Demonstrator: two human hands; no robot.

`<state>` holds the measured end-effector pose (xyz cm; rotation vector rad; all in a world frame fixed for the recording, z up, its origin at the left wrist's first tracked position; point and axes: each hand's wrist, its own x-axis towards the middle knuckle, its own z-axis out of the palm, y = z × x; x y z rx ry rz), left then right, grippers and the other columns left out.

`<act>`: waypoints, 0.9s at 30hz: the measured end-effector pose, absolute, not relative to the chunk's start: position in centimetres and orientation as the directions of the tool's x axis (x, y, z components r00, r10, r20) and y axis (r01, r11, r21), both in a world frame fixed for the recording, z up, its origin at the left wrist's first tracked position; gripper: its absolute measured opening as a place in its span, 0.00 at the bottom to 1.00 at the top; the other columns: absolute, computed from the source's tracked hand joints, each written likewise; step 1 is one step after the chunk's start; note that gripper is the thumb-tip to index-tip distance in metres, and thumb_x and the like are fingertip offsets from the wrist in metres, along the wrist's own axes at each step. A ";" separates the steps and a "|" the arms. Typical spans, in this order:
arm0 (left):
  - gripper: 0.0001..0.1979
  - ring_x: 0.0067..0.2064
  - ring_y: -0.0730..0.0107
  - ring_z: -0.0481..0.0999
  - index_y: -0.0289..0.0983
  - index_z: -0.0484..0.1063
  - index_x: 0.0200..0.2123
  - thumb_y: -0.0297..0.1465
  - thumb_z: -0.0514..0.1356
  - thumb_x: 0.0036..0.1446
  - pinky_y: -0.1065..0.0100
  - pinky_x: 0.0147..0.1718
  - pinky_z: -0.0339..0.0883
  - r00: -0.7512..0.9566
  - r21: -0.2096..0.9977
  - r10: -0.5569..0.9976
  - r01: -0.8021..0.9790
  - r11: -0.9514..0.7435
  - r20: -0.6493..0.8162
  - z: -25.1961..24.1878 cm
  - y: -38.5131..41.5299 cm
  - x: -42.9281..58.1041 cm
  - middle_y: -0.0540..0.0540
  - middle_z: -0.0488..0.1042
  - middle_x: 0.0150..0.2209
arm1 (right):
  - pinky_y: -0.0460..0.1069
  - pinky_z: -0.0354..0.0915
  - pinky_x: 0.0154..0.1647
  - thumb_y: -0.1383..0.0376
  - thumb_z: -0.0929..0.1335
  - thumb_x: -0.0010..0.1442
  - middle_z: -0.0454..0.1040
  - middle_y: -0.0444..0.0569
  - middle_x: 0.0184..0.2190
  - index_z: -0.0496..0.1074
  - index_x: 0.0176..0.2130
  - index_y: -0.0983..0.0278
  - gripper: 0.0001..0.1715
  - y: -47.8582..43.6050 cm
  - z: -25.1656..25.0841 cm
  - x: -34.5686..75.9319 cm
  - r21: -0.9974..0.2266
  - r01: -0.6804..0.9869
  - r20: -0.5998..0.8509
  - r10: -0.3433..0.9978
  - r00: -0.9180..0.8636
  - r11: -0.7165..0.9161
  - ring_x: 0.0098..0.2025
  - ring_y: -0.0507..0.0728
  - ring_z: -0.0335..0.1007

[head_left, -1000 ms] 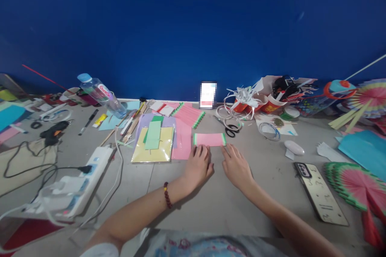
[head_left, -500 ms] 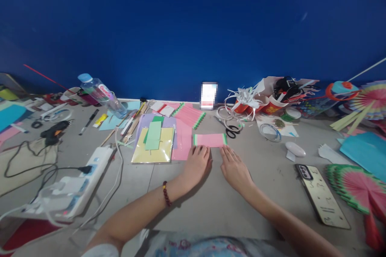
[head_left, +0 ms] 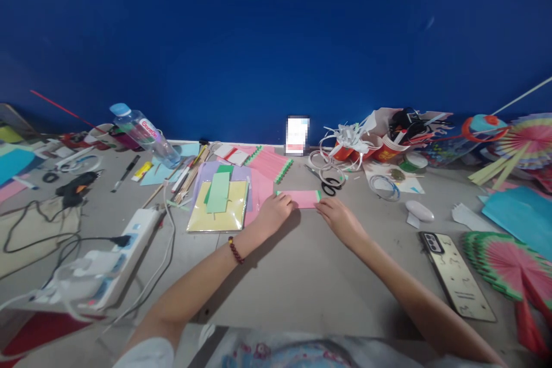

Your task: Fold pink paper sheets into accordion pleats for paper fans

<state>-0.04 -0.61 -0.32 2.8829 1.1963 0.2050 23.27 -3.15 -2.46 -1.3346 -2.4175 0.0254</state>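
Observation:
A pink paper strip with green ends [head_left: 304, 199] lies on the grey table, between my two hands. My left hand [head_left: 275, 211] has its fingers closed on the strip's left end, partly hiding it. My right hand [head_left: 338, 217] pinches the right end near its green edge. Just behind lies a pleated pink paper with green edges [head_left: 271, 164]. To the left, a light green paper piece [head_left: 218, 192] rests on a yellow paper pack [head_left: 236, 207]. Black-handled scissors [head_left: 331, 186] lie behind my right hand.
At the left are a white power strip [head_left: 129, 259], cables and a tilted bottle [head_left: 149, 138]. Red cups [head_left: 388, 149] with tools stand at the back right. A phone [head_left: 459, 276] and a pink-green paper fan [head_left: 509, 264] lie at the right.
Both hands have moved slightly away from my body, from lying flat at the strip's near edge to gripping its ends. The fingers have curled, and the strip looks narrower.

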 end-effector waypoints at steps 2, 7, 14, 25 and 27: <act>0.08 0.42 0.63 0.71 0.34 0.72 0.41 0.21 0.54 0.62 0.64 0.36 0.62 0.732 0.045 0.673 0.673 -0.738 0.107 -0.2 -0.4 -0.1 0.43 0.73 0.37 | 0.54 0.70 0.44 0.69 0.63 0.64 0.76 0.53 0.38 0.75 0.41 0.64 0.11 -2.5 -2.4 23.7 -0.255 0.785 0.316 0.816 -0.484 0.564 0.42 0.59 0.72; 0.11 0.40 0.62 0.72 0.32 0.72 0.39 0.19 0.51 0.62 0.63 0.34 0.61 0.751 0.018 0.652 0.654 -0.756 0.111 -0.6 -0.6 -0.1 0.41 0.73 0.37 | 0.54 0.70 0.46 0.66 0.64 0.64 0.76 0.53 0.39 0.74 0.41 0.63 0.09 -1.7 -2.7 24.3 -0.331 0.747 0.330 0.812 -0.481 0.577 0.43 0.59 0.72; 0.09 0.39 0.62 0.73 0.33 0.72 0.35 0.20 0.53 0.61 0.63 0.34 0.63 0.713 0.057 0.682 0.683 -0.728 0.165 -1.0 -0.1 0.0 0.41 0.72 0.33 | 0.53 0.69 0.45 0.66 0.64 0.64 0.77 0.52 0.37 0.74 0.40 0.62 0.09 -1.7 -2.8 23.8 -0.347 0.766 0.346 0.833 -0.432 0.541 0.42 0.58 0.72; 0.10 0.42 0.63 0.73 0.38 0.73 0.40 0.35 0.54 0.65 0.64 0.40 0.64 0.689 0.369 0.698 0.608 -0.703 0.194 -0.4 1.2 -2.0 0.45 0.75 0.38 | 0.52 0.65 0.46 0.66 0.61 0.65 0.77 0.52 0.37 0.73 0.40 0.64 0.11 -1.3 -2.1 23.3 -0.444 0.775 0.251 0.893 -0.374 0.450 0.42 0.59 0.70; 0.10 0.41 0.64 0.74 0.38 0.73 0.39 0.32 0.52 0.66 0.65 0.41 0.64 0.649 0.469 0.739 0.604 -0.644 0.178 -0.4 1.5 -2.2 0.46 0.76 0.37 | 0.52 0.66 0.44 0.66 0.62 0.65 0.76 0.52 0.36 0.73 0.39 0.64 0.11 -1.1 -2.0 23.3 -0.464 0.777 0.250 0.904 -0.347 0.426 0.40 0.58 0.71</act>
